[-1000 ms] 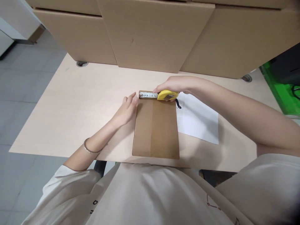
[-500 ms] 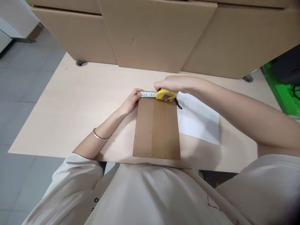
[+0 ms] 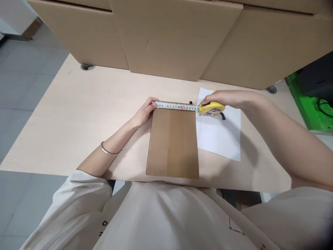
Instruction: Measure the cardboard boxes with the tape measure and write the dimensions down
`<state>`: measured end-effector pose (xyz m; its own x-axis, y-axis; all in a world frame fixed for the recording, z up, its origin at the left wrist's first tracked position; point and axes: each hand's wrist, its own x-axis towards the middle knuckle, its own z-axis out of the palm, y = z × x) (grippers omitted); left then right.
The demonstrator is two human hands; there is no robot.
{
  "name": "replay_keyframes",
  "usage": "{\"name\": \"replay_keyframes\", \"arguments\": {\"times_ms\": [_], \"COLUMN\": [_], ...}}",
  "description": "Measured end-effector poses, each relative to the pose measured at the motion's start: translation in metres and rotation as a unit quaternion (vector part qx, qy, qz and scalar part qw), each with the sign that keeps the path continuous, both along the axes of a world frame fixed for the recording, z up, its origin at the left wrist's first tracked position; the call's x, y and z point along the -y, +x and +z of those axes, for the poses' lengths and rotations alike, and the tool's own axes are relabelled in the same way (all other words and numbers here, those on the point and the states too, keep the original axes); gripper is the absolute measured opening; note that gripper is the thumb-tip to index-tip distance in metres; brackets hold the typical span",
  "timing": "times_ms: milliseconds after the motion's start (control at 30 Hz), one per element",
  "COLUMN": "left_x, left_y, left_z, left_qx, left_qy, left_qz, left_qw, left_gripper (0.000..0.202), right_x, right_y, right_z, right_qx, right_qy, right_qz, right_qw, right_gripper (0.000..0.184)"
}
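Note:
A flat brown cardboard box [image 3: 173, 142] lies on the wooden table [image 3: 83, 114] in front of me. A white tape blade [image 3: 177, 106] stretches along the box's far edge. My left hand [image 3: 145, 111] pinches the blade's end at the box's far left corner. My right hand [image 3: 229, 99] grips the yellow tape measure case [image 3: 211, 108] just past the box's far right corner, over a white paper sheet [image 3: 221, 133].
Large cardboard boxes [image 3: 177, 38] stand in a row along the back of the table. A green and black object [image 3: 312, 100] is at the far right. Grey floor shows to the left. Two cable holes sit at the table's far corners.
My right hand has pulled the yellow case to the right, drawing the blade out across the box's full width. My left hand moved up to pinch the blade's end.

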<state>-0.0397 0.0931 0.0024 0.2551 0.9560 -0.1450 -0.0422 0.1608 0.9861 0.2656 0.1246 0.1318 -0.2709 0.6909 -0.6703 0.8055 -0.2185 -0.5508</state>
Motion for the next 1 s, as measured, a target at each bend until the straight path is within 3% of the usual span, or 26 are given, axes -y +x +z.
{"name": "replay_keyframes", "arguments": {"times_ms": [67, 167, 433, 533, 633, 700, 767, 833, 900, 1000], "left_x": [0.000, 0.002, -0.001, 0.009, 0.039, 0.069, 0.101, 0.129, 0.150, 0.167], "left_y": [0.000, -0.001, -0.004, -0.014, -0.030, -0.042, -0.050, -0.055, -0.059, -0.071], "left_z": [0.000, 0.000, -0.009, -0.002, 0.018, 0.032, 0.039, 0.038, 0.027, 0.005], "left_qx": [0.001, -0.004, -0.023, -0.093, -0.168, -0.183, -0.190, -0.250, -0.317, -0.334], "left_qy": [0.000, 0.006, 0.031, 0.109, 0.281, 0.393, 0.464, 0.439, 0.371, 0.303], "left_qz": [0.000, -0.001, -0.007, 0.029, 0.026, -0.031, -0.113, -0.155, -0.166, -0.104], "left_qw": [1.000, 1.000, 0.999, 0.989, 0.945, 0.901, 0.858, 0.849, 0.857, 0.887], "left_gripper": [0.015, 0.017, 0.033, 0.051, 0.056, 0.052, 0.070, 0.081, 0.079, 0.072], "right_x": [-0.001, -0.003, -0.006, -0.004, -0.003, -0.003, -0.003, -0.005, -0.006, -0.004], "right_y": [0.000, -0.006, -0.010, -0.001, 0.010, 0.014, 0.016, 0.015, 0.015, 0.018], "right_z": [-0.006, -0.011, -0.007, -0.009, -0.017, -0.024, -0.031, -0.038, -0.043, -0.046], "right_qx": [0.000, 0.024, 0.033, -0.009, -0.099, -0.165, -0.213, -0.242, -0.248, -0.239], "right_qy": [-0.024, 0.001, 0.016, 0.001, -0.023, -0.049, -0.068, -0.073, -0.076, -0.075], "right_qz": [-0.020, -0.030, -0.023, -0.009, -0.028, -0.069, -0.107, -0.119, -0.111, -0.094], "right_qw": [1.000, 0.999, 0.999, 1.000, 0.994, 0.983, 0.969, 0.960, 0.959, 0.964], "right_gripper": [0.034, 0.034, 0.038, 0.040, 0.034, 0.030, 0.031, 0.029, 0.026, 0.026]}}
